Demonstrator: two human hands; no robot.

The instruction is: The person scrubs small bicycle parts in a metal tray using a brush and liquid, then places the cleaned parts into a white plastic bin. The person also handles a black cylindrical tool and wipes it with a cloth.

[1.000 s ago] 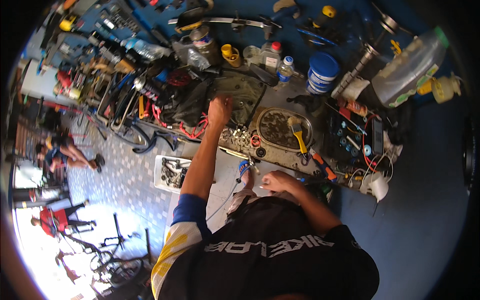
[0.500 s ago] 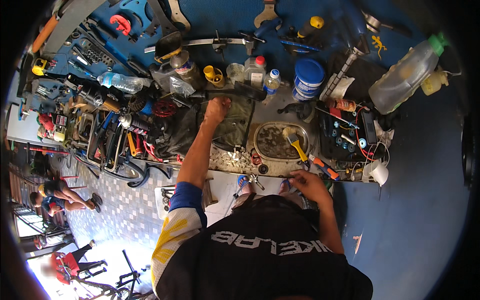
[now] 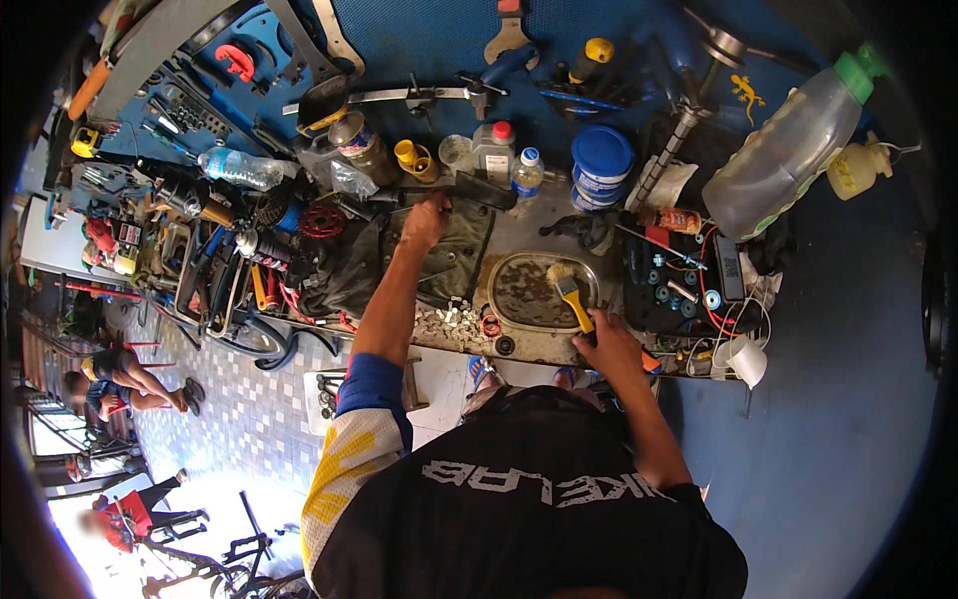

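My left hand (image 3: 427, 224) reaches to the back of the bench, over a dark green cloth (image 3: 464, 245). Its fingers are curled together beside a black bar-shaped part (image 3: 486, 191); what they hold is hidden. At the bench's front right, my right hand (image 3: 612, 346) has thumb and fingers at the handle end of a paintbrush (image 3: 570, 296) with a yellow handle and pale bristles. The brush rests across the rim of an oval metal tray (image 3: 496, 308) of murky liquid. An orange-handled tool (image 3: 651, 363) lies partly hidden by that hand.
Bottles, a yellow container (image 3: 416, 160) and a blue tub (image 3: 602, 165) line the back. Small pale pieces (image 3: 454, 317) lie near the front edge. Right are a dark parts tray (image 3: 664, 262) and large clear jug (image 3: 783, 160). Bike parts crowd the left; people are beyond.
My right hand has moved up from the bench's front edge onto the brush handle, covering much of the orange-handled tool. My left hand stays at the cloth. The whole view has shifted slightly.
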